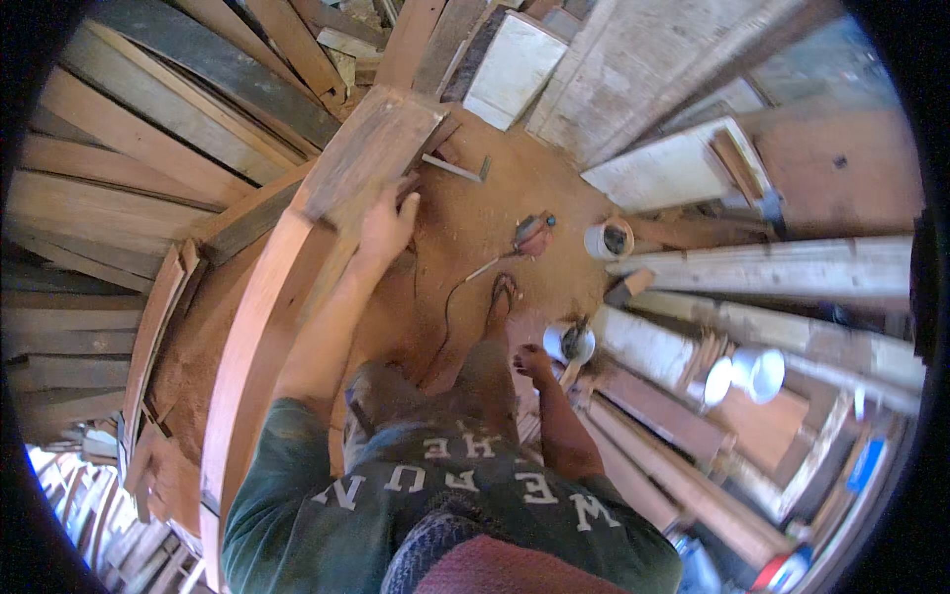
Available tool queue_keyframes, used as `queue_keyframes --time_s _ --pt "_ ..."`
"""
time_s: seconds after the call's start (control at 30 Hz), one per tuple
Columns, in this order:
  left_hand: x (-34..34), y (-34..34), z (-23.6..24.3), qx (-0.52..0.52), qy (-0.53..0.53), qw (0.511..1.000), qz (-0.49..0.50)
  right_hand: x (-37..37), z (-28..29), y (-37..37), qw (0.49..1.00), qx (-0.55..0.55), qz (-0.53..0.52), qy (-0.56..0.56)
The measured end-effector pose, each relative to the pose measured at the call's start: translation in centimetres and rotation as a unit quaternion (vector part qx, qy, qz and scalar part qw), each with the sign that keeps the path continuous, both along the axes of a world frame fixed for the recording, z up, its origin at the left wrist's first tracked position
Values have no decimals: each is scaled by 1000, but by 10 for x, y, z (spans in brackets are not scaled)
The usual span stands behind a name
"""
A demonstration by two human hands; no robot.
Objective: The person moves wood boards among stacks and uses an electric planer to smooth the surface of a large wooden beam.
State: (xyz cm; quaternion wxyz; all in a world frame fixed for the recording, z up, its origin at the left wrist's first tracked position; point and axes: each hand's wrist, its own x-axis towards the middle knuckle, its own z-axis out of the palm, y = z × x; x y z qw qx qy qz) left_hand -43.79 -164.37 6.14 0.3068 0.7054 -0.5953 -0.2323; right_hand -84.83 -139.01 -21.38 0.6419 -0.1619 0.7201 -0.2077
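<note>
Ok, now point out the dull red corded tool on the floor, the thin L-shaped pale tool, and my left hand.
Dull red corded tool (534, 238): head view, middle of its body.
Thin L-shaped pale tool (453, 168): head view, its longer arm.
Left hand (388, 226): head view, back of the hand.

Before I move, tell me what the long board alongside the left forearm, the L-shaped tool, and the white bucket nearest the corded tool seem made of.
Long board: wood, seemingly bare, given its matte pinkish face.
L-shaped tool: its silvery arm looks like plain metal; the greenish one is unclear.
White bucket: probably plastic, with a smooth white wall.
</note>
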Motion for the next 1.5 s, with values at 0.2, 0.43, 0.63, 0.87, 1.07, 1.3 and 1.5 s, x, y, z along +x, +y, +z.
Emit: queue_keyframes --time_s 0.2,0.43,0.63,0.87,1.07,1.3,1.5 --pt "-20 -164 -77 -20 -278 955 104 -47 -200 -196 987 -12 156 38" --pt "-14 -169 -105 23 -350 933 84 -122 -418 -351 989 65 -82 -103" --pt "-12 -177 -108 37 -351 933 74 -118 -477 -402 978 107 -158 -88" --pt "-8 -175 -106 44 -361 929 72 -109 -459 -407 972 107 -182 -98" --pt "-9 -173 -93 76 -359 925 98 -35 -331 -388 968 118 -106 -193" --pt "-84 -96 -82 -12 -109 976 186 69 -109 -364 883 -95 450 95" --pt "-166 -4 -93 187 562 686 422 147 88 -340 790 -251 559 23"
